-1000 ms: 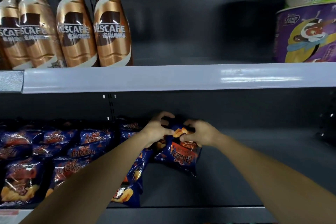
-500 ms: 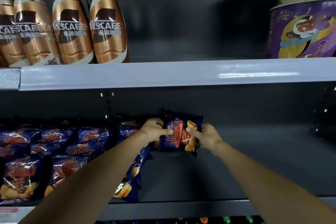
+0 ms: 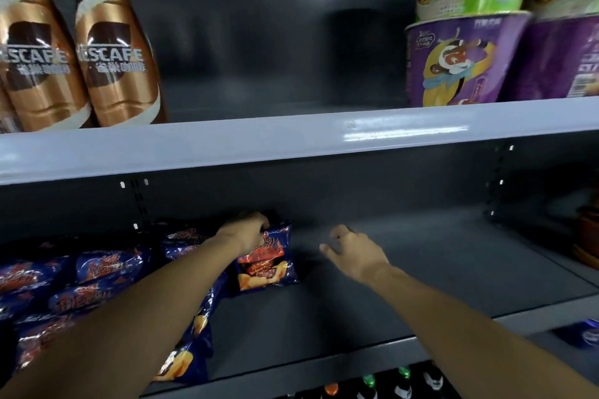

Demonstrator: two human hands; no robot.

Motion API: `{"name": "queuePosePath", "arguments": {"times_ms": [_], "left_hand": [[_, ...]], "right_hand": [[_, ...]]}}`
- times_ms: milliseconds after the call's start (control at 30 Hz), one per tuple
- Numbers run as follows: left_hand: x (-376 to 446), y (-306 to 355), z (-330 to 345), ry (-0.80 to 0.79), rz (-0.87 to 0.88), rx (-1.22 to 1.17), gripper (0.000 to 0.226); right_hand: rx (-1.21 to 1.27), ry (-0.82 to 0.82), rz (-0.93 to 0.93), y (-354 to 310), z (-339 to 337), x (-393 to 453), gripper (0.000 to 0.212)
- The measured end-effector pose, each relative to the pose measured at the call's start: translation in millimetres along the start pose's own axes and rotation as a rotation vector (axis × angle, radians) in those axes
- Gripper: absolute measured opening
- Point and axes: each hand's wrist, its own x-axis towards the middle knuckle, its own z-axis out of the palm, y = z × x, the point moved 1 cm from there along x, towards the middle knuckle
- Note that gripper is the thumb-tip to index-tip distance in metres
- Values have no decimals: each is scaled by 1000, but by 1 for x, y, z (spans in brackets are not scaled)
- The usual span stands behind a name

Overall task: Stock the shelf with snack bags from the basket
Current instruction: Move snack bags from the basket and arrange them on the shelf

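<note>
A blue snack bag (image 3: 269, 261) with red and orange print stands upright at the back of the dark middle shelf (image 3: 372, 317). My left hand (image 3: 244, 232) grips its top edge, fingers curled over it. My right hand (image 3: 353, 251) hovers to the right of the bag, apart from it, fingers relaxed and holding nothing. Several matching blue bags (image 3: 81, 282) fill the shelf's left part, partly hidden behind my left forearm. The basket is out of view.
Nescafe bottles (image 3: 110, 55) stand on the upper shelf at left; purple and green noodle cups (image 3: 460, 61) at right. The grey upper shelf edge (image 3: 291, 139) overhangs the hands. Bottle caps (image 3: 369, 381) show below. The middle shelf's right part is bare.
Both hands held the bag before. Now it stands at the back of the shelf; my right hand has let go and moved right, while my left hand still grips the top.
</note>
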Motion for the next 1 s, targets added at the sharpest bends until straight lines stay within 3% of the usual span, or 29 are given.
{"name": "queuePosePath", "arguments": {"times_ms": [133,267,433,567,700,1000], "left_hand": [[-1,8,11,31,55,123,42],[-2,9,12,191,145,267,50],[-12,38,14,398,250,338,56],[-43,94,44,579,383,284,60],[-79,152,82,564,536,230,62],[-170,304,149,411,669,94,59]], "right_hand": [[-53,-5,-17,3,1,-9,48],[-149,31,-64,0,1,-20,58],[-317,244,-124,-2,-6,-47,61],[-339,341,-49,11,-12,-80,57],[-324,353,22,42,-29,-123,59],[-341,395,221,165,-79,-275,58]]}}
